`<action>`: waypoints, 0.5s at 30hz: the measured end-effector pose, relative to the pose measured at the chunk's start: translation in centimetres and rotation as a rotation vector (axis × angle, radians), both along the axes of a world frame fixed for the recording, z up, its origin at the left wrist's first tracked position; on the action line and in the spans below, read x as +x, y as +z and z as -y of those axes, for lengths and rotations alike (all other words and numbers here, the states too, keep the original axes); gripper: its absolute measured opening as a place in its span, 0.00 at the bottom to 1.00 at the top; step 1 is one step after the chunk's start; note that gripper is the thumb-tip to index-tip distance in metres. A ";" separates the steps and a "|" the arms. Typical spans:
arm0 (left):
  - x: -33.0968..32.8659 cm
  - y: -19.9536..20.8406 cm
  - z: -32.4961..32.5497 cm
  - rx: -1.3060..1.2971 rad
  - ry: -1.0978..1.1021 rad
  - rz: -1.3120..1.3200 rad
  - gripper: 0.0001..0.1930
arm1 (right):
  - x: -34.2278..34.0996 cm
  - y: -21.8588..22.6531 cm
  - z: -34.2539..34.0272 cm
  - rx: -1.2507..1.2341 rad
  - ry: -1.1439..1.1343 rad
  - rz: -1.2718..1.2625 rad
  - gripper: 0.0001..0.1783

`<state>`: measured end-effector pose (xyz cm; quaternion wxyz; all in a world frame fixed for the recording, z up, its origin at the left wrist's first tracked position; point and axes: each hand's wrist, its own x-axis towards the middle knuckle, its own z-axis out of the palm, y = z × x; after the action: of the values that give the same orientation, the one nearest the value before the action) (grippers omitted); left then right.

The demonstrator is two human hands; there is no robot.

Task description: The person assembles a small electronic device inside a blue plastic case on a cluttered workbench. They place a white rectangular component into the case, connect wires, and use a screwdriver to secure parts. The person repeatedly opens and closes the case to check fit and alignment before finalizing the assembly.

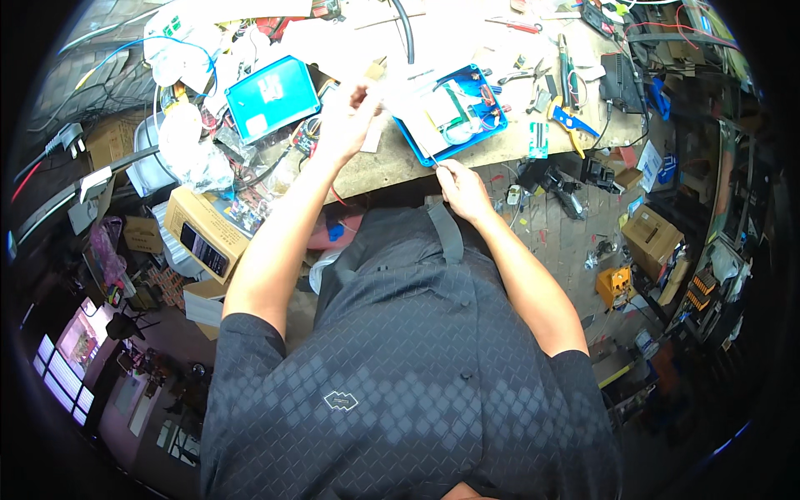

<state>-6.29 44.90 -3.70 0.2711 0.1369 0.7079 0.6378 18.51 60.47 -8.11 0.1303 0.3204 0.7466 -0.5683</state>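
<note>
A blue plastic box [461, 152] lies open near the bench's front edge, with a green circuit board [457, 110] and coiled wires inside. My right hand [463, 190] is at its near edge, thumb and finger closed on the end of a thin pale strip [430, 150] that runs up along the box's left side. Over the bench to the left of the box, my left hand [354, 123] is raised with its fingers curled together. Glare washes out whatever is at its fingertips. Left of that hand lies a blue lid [273, 98] with a white patch on it.
Yellow-and-blue wire strippers [572, 125], pliers [527, 75] and a small teal board [538, 139] lie right of the box. A black adapter [620, 83] stands farther right. Clear plastic bags [196, 146] and tangled wires crowd the left. A cardboard box [204, 229] sits below them.
</note>
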 end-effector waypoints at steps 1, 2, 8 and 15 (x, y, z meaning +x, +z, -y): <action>0.0 1.0 0.5 -0.124 -0.029 -0.090 0.08 | 0.4 0.2 -0.3 -0.009 -0.007 0.000 0.20; 0.2 2.1 1.1 -0.249 -0.057 -0.180 0.08 | 1.1 0.6 -0.6 -0.017 -0.014 0.000 0.19; 3.9 -0.9 6.8 -0.610 -0.174 -0.619 0.13 | 4.3 2.9 -1.6 -0.112 -0.127 -0.005 0.13; 7.2 -1.0 4.7 -0.643 0.013 -0.715 0.24 | 5.2 3.3 -2.9 -0.138 -0.160 -0.015 0.11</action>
<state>0.93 40.18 -4.68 0.0352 0.2525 0.9189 0.3009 23.70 63.35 -4.77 0.1008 0.3651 0.6785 -0.6295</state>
